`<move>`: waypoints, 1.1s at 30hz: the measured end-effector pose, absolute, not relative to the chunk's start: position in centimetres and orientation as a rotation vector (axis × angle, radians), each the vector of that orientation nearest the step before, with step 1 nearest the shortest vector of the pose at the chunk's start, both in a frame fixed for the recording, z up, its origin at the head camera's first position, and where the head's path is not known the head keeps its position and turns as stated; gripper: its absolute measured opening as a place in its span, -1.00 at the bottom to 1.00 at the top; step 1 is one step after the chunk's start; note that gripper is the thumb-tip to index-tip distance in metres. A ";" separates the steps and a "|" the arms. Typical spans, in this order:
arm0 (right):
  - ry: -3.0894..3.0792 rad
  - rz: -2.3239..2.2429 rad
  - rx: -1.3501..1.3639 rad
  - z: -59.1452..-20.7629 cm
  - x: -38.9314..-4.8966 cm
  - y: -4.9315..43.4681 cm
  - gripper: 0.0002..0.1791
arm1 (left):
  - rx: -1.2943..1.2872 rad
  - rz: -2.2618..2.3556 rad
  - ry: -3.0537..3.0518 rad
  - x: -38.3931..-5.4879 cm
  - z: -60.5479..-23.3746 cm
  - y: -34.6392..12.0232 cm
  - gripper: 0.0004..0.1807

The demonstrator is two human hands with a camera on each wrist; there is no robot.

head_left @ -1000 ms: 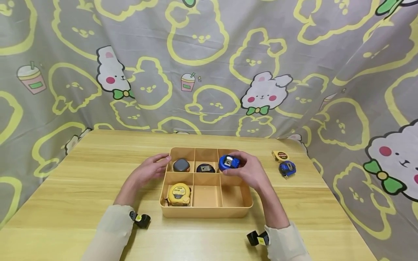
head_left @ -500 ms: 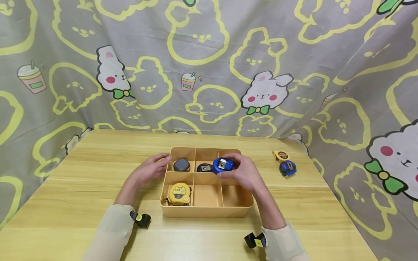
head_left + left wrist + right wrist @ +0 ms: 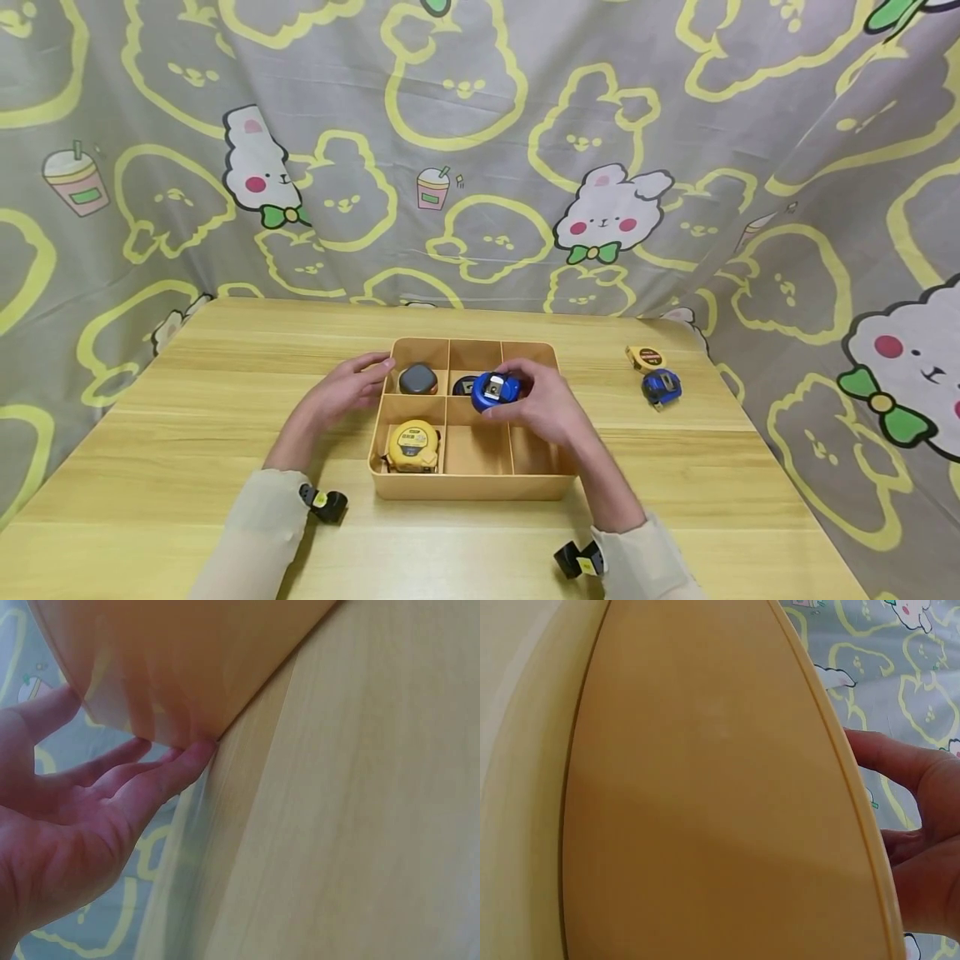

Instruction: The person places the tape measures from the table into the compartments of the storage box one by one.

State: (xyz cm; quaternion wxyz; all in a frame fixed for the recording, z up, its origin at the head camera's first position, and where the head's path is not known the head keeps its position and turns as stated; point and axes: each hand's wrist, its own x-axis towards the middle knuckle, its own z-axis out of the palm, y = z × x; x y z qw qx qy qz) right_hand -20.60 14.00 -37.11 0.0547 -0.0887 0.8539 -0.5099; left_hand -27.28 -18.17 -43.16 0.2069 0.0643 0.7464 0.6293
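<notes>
My right hand (image 3: 543,402) grips a blue tape measure (image 3: 487,396) by its right side, over the divider between the back middle and front middle compartments of a tan organizer box (image 3: 472,487). In the right wrist view the box wall (image 3: 705,802) hides that tape measure. My left hand (image 3: 348,387) rests its fingers against the box's left side; in the left wrist view, the fingertips (image 3: 196,752) touch the outer wall. Back left sits a dark grey tape measure (image 3: 417,379); a black one (image 3: 463,385) is partly covered back middle. A yellow tape measure (image 3: 414,443) occupies the front left compartment.
To the right of the box, a small yellow tape measure (image 3: 645,358) and another blue tape measure (image 3: 661,387) lie together on the wooden table (image 3: 720,492). A patterned grey curtain (image 3: 480,167) hangs behind the table and at both sides.
My right hand has carried the blue tape measure leftward and toward me, from the back right compartment to over the middle divider. The left hand has stayed at the box's side.
</notes>
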 end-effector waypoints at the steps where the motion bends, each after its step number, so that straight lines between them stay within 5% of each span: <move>1: 2.595 -1.544 -0.273 -37.1 -20.6 13.9 -0.37 | 0.176 1.752 2.079 -27.3 -43.2 -18.2 -0.12; 33: 2.631 -1.351 -0.322 -37.1 -19.1 11.5 -0.32 | 0.171 1.749 2.086 -27.2 -43.0 -18.1 -0.13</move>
